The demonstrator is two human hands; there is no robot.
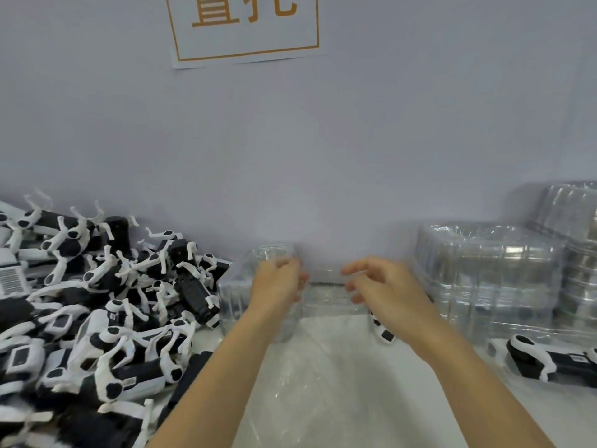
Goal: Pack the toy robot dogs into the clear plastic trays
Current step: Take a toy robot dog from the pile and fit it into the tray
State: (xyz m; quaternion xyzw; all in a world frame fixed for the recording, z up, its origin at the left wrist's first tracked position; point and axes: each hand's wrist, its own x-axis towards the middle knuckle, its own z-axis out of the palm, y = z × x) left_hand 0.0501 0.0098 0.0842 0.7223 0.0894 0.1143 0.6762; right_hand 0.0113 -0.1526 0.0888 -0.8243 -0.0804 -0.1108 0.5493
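Packing barely begun
Left hand (277, 282) grips a clear plastic tray (274, 253); right hand (384, 286), fingers loosely spread, holds nothing (black-and-white toy robot dogs (97, 302) remain heaped).

Toy dogs (97, 302) heaped left, tray stacks (487, 273) right, one tray (326, 295) between, against the wall (323, 140).

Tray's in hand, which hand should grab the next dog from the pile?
Left, probably. The heap of black-and-white toy robot dogs lies just beside the left hand, which grips the clear plastic tray. The right hand hovers open near the stacked clear trays, farther off.
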